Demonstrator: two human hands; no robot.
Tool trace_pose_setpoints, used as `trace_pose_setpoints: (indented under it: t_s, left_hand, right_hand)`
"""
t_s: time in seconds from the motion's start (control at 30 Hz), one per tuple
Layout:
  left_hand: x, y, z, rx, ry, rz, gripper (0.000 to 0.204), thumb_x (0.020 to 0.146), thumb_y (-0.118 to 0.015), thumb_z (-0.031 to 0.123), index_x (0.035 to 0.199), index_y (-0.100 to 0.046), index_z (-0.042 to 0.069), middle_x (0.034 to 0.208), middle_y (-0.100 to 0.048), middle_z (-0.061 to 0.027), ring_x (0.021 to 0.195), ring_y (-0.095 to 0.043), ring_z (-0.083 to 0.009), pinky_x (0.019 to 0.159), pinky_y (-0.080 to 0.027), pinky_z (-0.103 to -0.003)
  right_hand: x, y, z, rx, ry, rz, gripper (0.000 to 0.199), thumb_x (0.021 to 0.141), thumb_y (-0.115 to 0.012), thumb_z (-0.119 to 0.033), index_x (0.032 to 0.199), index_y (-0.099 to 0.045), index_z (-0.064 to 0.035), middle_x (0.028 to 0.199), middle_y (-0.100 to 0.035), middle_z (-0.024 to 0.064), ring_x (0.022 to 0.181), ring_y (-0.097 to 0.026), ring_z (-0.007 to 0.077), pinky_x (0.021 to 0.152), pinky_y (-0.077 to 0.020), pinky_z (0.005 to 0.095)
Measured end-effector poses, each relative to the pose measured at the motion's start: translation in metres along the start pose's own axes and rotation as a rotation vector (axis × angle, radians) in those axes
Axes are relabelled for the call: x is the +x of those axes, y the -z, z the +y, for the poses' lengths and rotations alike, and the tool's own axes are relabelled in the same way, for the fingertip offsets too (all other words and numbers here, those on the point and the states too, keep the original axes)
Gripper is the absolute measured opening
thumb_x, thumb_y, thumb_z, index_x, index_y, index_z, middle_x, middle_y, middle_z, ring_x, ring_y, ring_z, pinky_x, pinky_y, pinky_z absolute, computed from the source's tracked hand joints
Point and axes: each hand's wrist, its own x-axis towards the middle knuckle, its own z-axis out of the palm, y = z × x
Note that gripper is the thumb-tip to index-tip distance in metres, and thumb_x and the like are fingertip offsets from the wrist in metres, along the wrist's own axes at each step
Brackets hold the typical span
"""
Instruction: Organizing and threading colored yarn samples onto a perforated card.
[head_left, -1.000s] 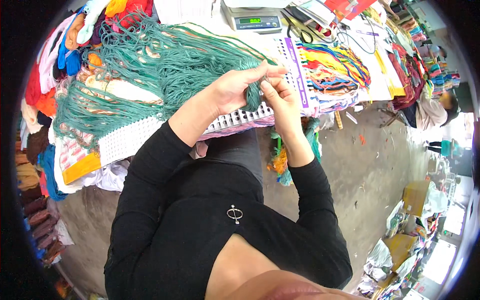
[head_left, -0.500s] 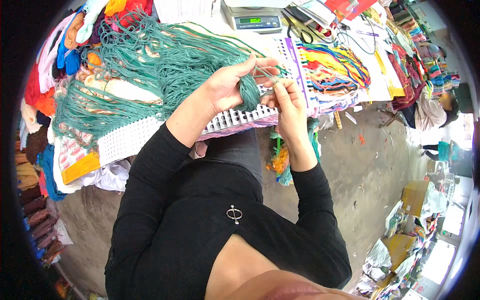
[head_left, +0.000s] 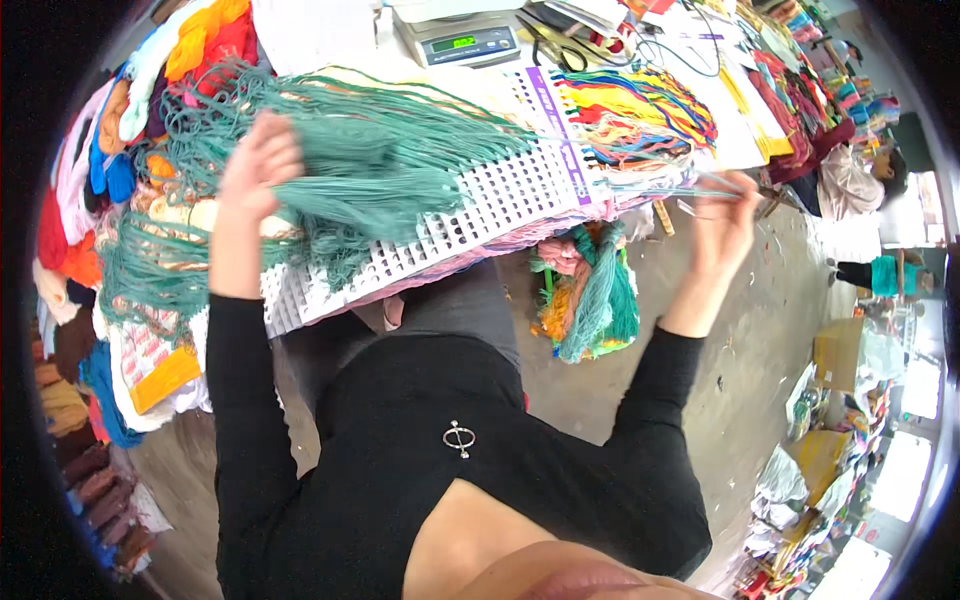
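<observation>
My left hand (head_left: 262, 165) is at the left over the table, its fingers curled in and somewhat blurred by motion. From it a hank of green embroidery thread (head_left: 385, 195) trails to the right, smeared. Out past the table's right front edge, my right hand (head_left: 725, 220) pinches a few pale green strands that run back leftward over the table. Under the threads lies a white card with rows of punched holes (head_left: 530, 190), a purple strip (head_left: 562, 140) along its right end. More green threads (head_left: 150, 240) spread across the card's left part.
A digital scale (head_left: 465, 45) stands at the back, with black-handled scissors (head_left: 550, 50) beside it. Multicoloured threads (head_left: 645, 115) lie right of the card. Thread skeins (head_left: 595, 300) hang below the front edge. Coloured skeins (head_left: 120, 180) are heaped at left. Another person (head_left: 850, 180) is at far right.
My hands were close together at the hank and have drawn wide apart. The left moved left with the hank, and the right moved right and slightly down, pulling strands out.
</observation>
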Motion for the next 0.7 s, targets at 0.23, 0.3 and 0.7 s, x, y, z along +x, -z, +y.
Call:
trace_pose_setpoints:
  t_s: [0.23,0.3,0.7]
  left_hand:
    - [-0.024,0.174,0.160,-0.256,-0.448,-0.543,0.042,0.093,-0.034,0.023,0.129,-0.034,0.001,0.059,-0.035,0.0041,0.041,-0.030,-0.0032,0.047,-0.031,-0.016]
    - [-0.033,0.044,0.105,-0.186,-0.358,-0.503,0.046,0.092,-0.039,0.023,0.131,-0.032,-0.001,0.065,-0.041,0.0028,0.049,-0.036,-0.0035,0.047,-0.030,-0.017]
    - [0.061,-0.163,-0.184,0.135,0.531,-0.146,0.052,0.090,-0.046,0.035,0.123,-0.033,-0.003,0.118,-0.044,-0.0184,0.098,-0.056,-0.0306,0.078,-0.049,-0.039]
  right_hand:
    - [0.005,0.149,-0.239,-0.592,0.569,0.552,0.022,0.092,-0.042,-0.027,0.084,-0.046,-0.0062,0.066,-0.042,-0.0001,0.051,-0.032,0.0116,0.048,-0.0305,0.0205]
    - [0.017,0.093,-0.184,-0.808,0.516,0.465,0.018,0.088,-0.047,-0.017,0.095,-0.054,-0.0024,0.068,-0.048,-0.0013,0.052,-0.039,0.0085,0.046,-0.0318,0.0196]
    - [0.038,0.049,0.133,-1.315,-0.394,-0.301,0.011,0.083,-0.056,-0.009,0.085,-0.060,0.0019,0.066,-0.057,0.0018,0.055,-0.053,0.0061,0.051,-0.0418,0.0192]
